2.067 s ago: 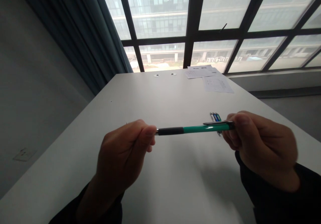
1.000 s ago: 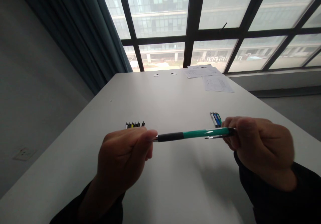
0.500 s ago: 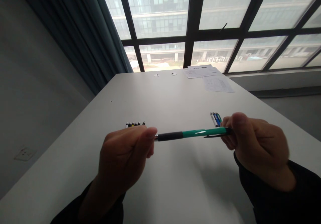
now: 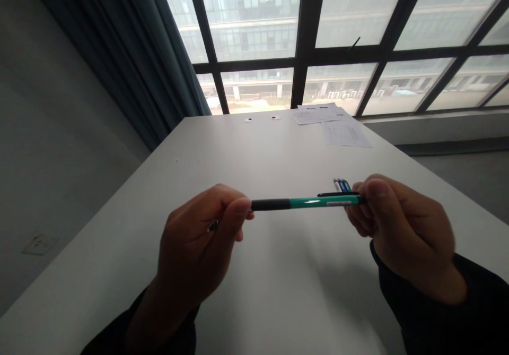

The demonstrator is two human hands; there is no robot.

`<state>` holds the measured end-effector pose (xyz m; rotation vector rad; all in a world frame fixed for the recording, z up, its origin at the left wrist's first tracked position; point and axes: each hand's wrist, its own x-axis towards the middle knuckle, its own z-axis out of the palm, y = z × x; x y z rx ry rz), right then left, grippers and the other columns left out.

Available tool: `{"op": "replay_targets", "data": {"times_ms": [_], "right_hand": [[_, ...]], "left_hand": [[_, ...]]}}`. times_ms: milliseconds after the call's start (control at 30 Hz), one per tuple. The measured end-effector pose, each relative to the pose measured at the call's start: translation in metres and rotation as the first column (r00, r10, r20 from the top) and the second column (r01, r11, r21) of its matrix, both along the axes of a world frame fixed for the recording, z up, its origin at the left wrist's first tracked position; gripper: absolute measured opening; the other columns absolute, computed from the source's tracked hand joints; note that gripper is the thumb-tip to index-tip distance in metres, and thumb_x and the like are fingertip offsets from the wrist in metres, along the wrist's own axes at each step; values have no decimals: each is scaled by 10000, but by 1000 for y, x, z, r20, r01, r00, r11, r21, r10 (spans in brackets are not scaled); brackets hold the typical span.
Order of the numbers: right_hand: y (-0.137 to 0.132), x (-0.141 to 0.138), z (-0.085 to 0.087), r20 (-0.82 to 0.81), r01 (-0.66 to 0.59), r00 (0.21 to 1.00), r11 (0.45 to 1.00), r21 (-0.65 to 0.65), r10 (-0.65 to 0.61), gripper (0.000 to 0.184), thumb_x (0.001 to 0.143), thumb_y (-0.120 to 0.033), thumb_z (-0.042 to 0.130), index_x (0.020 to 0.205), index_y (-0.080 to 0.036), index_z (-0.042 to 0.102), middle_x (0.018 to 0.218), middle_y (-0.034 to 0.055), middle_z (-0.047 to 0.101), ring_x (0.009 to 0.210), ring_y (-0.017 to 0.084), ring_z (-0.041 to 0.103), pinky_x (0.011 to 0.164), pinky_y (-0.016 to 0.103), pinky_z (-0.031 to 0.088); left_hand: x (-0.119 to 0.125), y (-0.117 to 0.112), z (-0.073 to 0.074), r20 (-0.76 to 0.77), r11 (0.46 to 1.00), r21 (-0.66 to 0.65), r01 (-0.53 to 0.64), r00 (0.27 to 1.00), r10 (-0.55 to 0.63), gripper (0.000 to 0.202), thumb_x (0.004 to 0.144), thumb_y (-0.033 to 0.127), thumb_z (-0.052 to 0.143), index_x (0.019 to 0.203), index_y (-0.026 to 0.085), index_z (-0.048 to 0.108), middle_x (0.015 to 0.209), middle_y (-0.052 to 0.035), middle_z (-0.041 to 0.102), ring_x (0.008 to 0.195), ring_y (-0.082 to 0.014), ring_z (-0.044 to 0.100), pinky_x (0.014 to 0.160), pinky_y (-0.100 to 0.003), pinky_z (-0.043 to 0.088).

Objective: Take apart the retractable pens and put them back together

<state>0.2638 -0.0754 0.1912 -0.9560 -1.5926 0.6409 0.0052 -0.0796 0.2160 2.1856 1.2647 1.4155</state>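
A green ballpoint pen [image 4: 310, 202] with a black grip is held level above the table, stretched between both hands. My left hand [image 4: 202, 238] pinches its tip end between thumb and fingers, hiding the point. At the other end, my right hand [image 4: 401, 233] pinches the black clip end. The pen's black clip lies along the upper side of the barrel, and a small pale label shows on the green part. Just behind my right fingers lie several pens [image 4: 341, 185], white, blue and green, partly covered. A dark bit of something shows beside my left fingers.
The white table [image 4: 254, 158] stretches toward the window. Printed papers [image 4: 345, 132] lie at its far right corner, and two round cable holes sit near the far edge. A dark curtain [image 4: 159, 52] hangs at the left, by a wall with a socket [image 4: 41, 244].
The green pen has turned about its length, bringing the clip from the lower side to the top and the label into view. My left hand has risen slightly, covering the row of pens behind it.
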Motion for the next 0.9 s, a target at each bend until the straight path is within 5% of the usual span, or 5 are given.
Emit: {"op": "replay_targets", "data": {"times_ms": [267, 667, 900], "right_hand": [[-2, -3, 2, -16, 20, 1000, 1000, -15, -20, 322, 1045, -342, 470, 786, -196, 595, 584, -29, 487, 477, 100, 451, 456, 291, 305], [-1, -4, -1, -109, 2, 994, 1000, -25, -5, 218, 1022, -356, 513, 884, -214, 604, 593, -29, 494, 476, 111, 435, 435, 286, 315], [0, 0, -2, -82, -46, 996, 999, -25, 44, 139, 1020, -301, 527, 935, -216, 598, 608, -35, 496, 484, 102, 454, 436, 278, 333]], "left_hand": [[11, -3, -2, 208, 999, -19, -34, 977, 37, 127, 974, 282, 577, 927, 212, 672, 596, 51, 586, 485, -88, 529, 472, -259, 384], [14, -5, -1, 292, 998, -55, -18, 956, 34, 83, 947, 263, 624, 970, 232, 697, 572, 53, 580, 462, -88, 544, 424, -242, 396], [14, -3, -3, 352, 997, -70, -18, 935, 42, 93, 914, 249, 666, 993, 237, 714, 850, 7, 710, 536, -76, 592, 452, -228, 459]]}}
